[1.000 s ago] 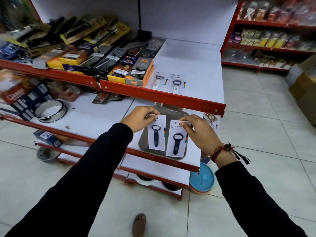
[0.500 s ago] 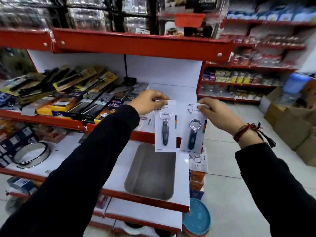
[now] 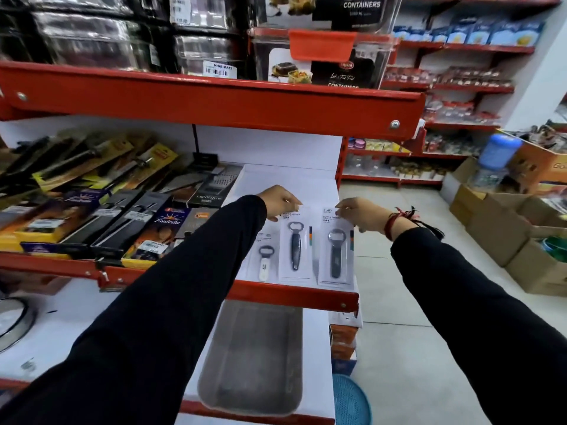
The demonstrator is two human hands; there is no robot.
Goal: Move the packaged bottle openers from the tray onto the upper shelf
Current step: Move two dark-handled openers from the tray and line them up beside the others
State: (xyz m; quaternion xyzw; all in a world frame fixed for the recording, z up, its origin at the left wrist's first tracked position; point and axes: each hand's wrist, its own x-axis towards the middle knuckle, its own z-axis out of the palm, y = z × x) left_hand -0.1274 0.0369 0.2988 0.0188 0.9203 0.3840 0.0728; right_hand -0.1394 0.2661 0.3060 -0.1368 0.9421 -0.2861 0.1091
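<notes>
My left hand [image 3: 280, 202] pinches the top of a white card with a dark bottle opener [image 3: 295, 245]. My right hand [image 3: 359, 214] pinches the top of a second carded dark opener [image 3: 336, 251]. Both cards hang over the right end of the white upper shelf [image 3: 285, 179], their lower edges near its red front lip. A carded opener with a white handle [image 3: 264, 259] lies on that shelf just left of them, partly behind my left sleeve. The grey metal tray [image 3: 254, 360] sits bare on the shelf below.
Boxed and carded kitchen tools [image 3: 101, 210] fill the upper shelf's left part. A red-fronted shelf [image 3: 214, 102] with container boxes overhangs above. A round metal sieve [image 3: 12, 320] lies at the lower left. Cardboard boxes [image 3: 506, 222] stand on the floor at right, a blue basket [image 3: 349, 400] below.
Both hands lifted one carded opener each off the tray and carried them up and forward over the upper shelf. The tray is left bare.
</notes>
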